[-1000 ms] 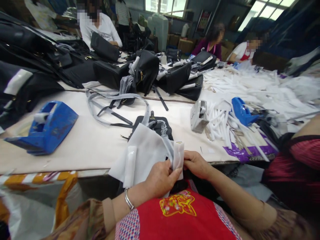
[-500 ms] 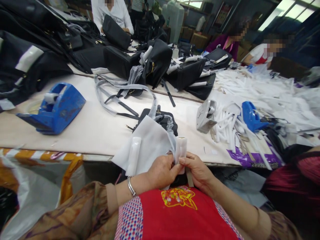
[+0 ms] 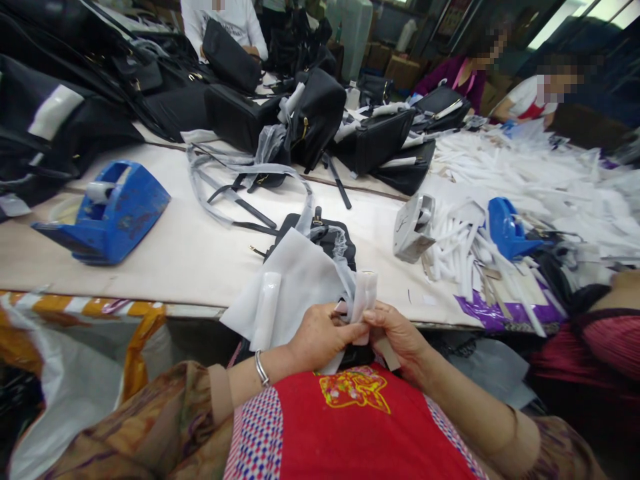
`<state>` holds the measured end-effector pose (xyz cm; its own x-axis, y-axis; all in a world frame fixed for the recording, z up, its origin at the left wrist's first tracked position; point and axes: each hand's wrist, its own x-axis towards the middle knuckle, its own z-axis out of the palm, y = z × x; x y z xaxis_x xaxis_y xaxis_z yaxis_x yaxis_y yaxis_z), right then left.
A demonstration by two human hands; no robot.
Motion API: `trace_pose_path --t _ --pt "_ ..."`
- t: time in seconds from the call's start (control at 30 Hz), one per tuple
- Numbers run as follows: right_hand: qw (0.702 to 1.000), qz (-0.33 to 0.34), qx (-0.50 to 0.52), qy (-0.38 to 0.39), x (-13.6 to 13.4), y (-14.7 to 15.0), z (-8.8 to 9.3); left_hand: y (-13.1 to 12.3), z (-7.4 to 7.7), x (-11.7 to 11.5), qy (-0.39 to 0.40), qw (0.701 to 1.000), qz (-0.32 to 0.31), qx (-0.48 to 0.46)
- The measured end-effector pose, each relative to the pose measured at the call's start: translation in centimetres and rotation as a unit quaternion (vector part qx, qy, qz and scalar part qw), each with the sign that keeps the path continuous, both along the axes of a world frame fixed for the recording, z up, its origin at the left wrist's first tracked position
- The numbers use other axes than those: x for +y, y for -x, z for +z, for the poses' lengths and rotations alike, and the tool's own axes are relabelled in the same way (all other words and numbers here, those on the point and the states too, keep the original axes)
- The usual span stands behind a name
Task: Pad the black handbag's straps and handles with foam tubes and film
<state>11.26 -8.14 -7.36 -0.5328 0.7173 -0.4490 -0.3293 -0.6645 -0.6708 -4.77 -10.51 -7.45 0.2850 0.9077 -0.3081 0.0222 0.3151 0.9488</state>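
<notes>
At the table's near edge, my left hand and my right hand meet on a small white wrapped piece that stands upright between the fingertips. Both hands are closed in a pinch on it. The piece belongs to a black bag lying on the table, half covered by a sheet of white wrapping paper. A second wrapped roll hangs at the paper's left side. A silver bangle is on my left wrist.
A blue tape dispenser sits at left, a white one and another blue one at right beside piled white paper strips. Black bags and grey straps fill the far table. Other people sit across. A co-worker's red sleeve is at right.
The white piece between my fingers has been rolled tighter and now stands narrower and upright. The view has tilted down slightly; my hands stay at the table edge.
</notes>
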Motion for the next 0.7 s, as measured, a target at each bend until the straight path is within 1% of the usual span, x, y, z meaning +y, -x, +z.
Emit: trace_pose_path --t 0.07,0.17,0.23,0.3,0.33,0.4,0.53,0.6,0.7 --pt "0.999 0.04 -0.008 -0.019 0.5 -0.7 0.2 0.0 0.2 0.0 -0.011 1.0 -0.002 0.022" --pt "0.987 0.129 -0.065 -0.072 1.6 -2.6 1.2 0.2 0.3 0.1 -0.026 0.994 -0.014 0.106" --pt "0.965 0.189 -0.151 -0.098 2.2 -4.0 1.8 0.3 0.4 0.2 -0.02 0.99 -0.023 0.137" --pt "0.934 0.228 -0.248 -0.119 2.8 -5.0 2.0 0.3 0.4 0.3 -0.014 0.988 -0.031 0.149" --pt "0.919 0.234 -0.287 -0.136 3.1 -5.3 2.0 0.3 0.4 0.3 -0.015 0.987 -0.036 0.155" --pt "0.893 0.228 -0.332 -0.201 3.6 -5.4 1.5 0.3 0.4 0.3 -0.024 0.984 -0.044 0.171" --pt "0.846 0.225 -0.349 -0.335 4.8 -4.5 0.7 0.4 0.1 0.4 -0.051 0.983 -0.05 0.17" --pt "0.829 0.228 -0.347 -0.375 5.3 -4.0 0.7 0.5 0.0 0.4 -0.059 0.983 -0.05 0.165" --pt "0.819 0.238 -0.32 -0.412 5.7 -3.5 1.1 0.6 0.0 0.5 -0.058 0.984 -0.047 0.161"
